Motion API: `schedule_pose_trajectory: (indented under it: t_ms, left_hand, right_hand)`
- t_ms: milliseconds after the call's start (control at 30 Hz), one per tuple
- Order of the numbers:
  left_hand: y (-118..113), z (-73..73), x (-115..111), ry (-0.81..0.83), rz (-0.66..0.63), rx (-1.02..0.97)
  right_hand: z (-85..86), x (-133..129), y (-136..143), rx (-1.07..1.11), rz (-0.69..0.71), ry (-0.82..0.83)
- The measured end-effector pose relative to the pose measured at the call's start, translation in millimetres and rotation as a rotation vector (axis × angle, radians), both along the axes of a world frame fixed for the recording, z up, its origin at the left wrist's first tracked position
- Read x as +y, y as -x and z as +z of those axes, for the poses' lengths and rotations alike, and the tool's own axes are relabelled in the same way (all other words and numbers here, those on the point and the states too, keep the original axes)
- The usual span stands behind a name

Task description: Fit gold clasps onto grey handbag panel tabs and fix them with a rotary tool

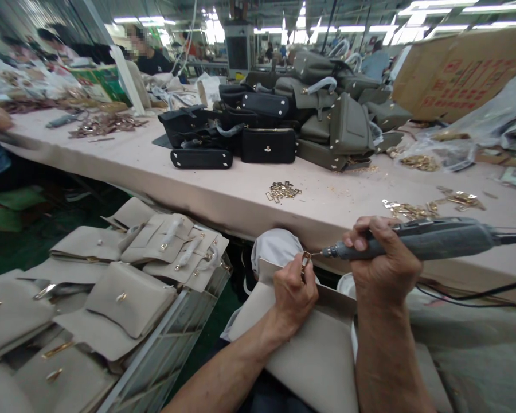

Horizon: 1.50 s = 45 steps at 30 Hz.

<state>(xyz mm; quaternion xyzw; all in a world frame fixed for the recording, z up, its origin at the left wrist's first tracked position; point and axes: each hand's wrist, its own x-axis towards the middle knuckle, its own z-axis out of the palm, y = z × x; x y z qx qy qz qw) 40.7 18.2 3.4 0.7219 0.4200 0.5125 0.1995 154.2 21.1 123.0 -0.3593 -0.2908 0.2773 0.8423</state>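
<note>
My right hand [382, 258] is wrapped round a grey corded electric screwdriver [438, 238], its thin bit pointing left. The tip of the bit meets or nearly meets a small gold metal buckle plate [306, 259]. My left hand [294, 289] pinches that plate at the edge of a beige handbag [313, 355], which lies across my lap. Whether a screw sits under the bit is too small to tell. Under the bag's far edge a rounded pale grey cloth shape [279, 246] shows.
On the pink-covered table [223, 192] lie gold hardware pieces [284, 190], with more gold plates [413, 209] to the right. Black handbags [269, 146] and olive bags [352, 132] are heaped behind. At left, a crate [167, 344] holds several beige bags [129, 298]. A cardboard box [464, 74] stands back right.
</note>
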Motion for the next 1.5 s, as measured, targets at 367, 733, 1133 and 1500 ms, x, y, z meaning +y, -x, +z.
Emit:
schedule_pose_trajectory:
  t_ms: [367,733,1133,1500]
  left_hand:
    - [2.0,3.6,0.6,0.09,-0.022,0.032]
    - [3.7,0.1,0.6,0.107,-0.035,-0.004]
    - [6.2,-8.5,1.7,0.049,-0.021,0.0]
    - [7.2,-19.0,-0.9,-0.068,0.007,0.143]
  right_hand:
    - [-8.1,6.5,10.8,-0.067,0.005,0.006]
    - [-9.7,9.8,23.5,-0.211,0.057,-0.017]
    - [-7.3,18.4,36.8,-0.306,0.098,-0.009]
    - [-11.2,20.7,45.9,-0.251,-0.122,0.085]
